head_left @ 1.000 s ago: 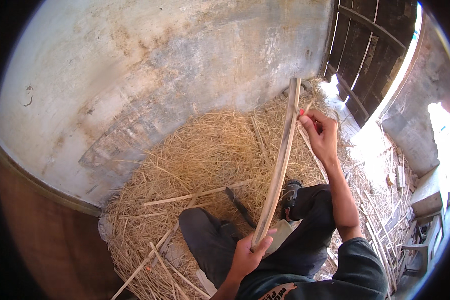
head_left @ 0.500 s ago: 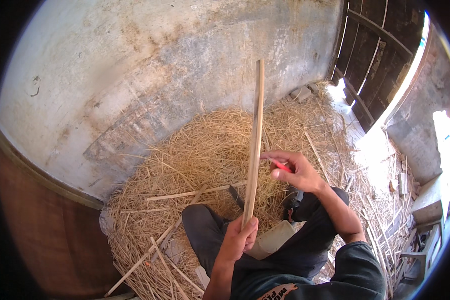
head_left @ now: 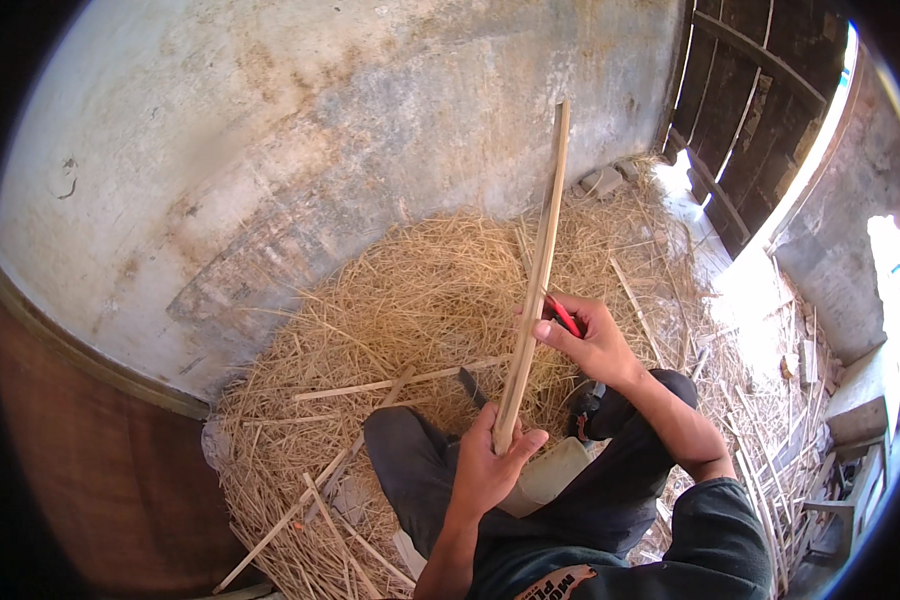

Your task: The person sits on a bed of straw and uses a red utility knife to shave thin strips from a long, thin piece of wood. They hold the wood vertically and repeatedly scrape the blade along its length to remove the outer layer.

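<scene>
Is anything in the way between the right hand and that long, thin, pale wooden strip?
Nothing visible: the right hand seems to touch the long, pale wooden strip with its thumb. The small red tool it holds sits beside the strip, without blocking that thumb.

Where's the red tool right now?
The red tool is right of centre in the head view, in the right hand, beside the long wooden strip.

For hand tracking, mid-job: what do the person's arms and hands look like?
The left hand and right hand are ungloved. The left forearm and right forearm look bare, wrists included. The right sleeve is dark and short, ending near the elbow.
</scene>
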Available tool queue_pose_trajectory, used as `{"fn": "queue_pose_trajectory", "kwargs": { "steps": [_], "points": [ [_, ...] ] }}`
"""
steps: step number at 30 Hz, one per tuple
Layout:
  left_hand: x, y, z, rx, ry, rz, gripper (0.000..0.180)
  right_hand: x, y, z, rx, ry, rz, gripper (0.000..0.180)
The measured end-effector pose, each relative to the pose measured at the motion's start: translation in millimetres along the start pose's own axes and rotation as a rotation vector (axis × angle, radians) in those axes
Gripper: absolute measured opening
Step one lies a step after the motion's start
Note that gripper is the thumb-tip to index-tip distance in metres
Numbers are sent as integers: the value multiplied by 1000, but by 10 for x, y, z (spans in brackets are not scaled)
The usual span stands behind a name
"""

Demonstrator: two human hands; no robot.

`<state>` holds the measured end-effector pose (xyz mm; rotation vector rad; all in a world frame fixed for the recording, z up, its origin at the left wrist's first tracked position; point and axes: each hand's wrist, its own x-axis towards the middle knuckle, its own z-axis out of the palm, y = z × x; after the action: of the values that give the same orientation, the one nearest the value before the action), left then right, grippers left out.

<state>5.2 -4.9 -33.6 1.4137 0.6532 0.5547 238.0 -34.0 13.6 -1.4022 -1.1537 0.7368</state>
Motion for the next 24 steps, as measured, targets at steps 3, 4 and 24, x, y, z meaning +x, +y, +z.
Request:
{"fn": "queue_pose_trajectory", "kwargs": {
  "steps": [3, 4, 24],
  "points": [
    [51, 48, 23, 0, 26, 19, 36, -57, -25, -21, -126, 61, -118, 38],
    [70, 75, 30, -13, 36, 21, 40, -76, -15, -26, -187, 76, -168, 37],
    [213, 262, 164, -81, 294, 201, 80, -328, -21, 199, -598, -71, -682, 29]
  ]
}}
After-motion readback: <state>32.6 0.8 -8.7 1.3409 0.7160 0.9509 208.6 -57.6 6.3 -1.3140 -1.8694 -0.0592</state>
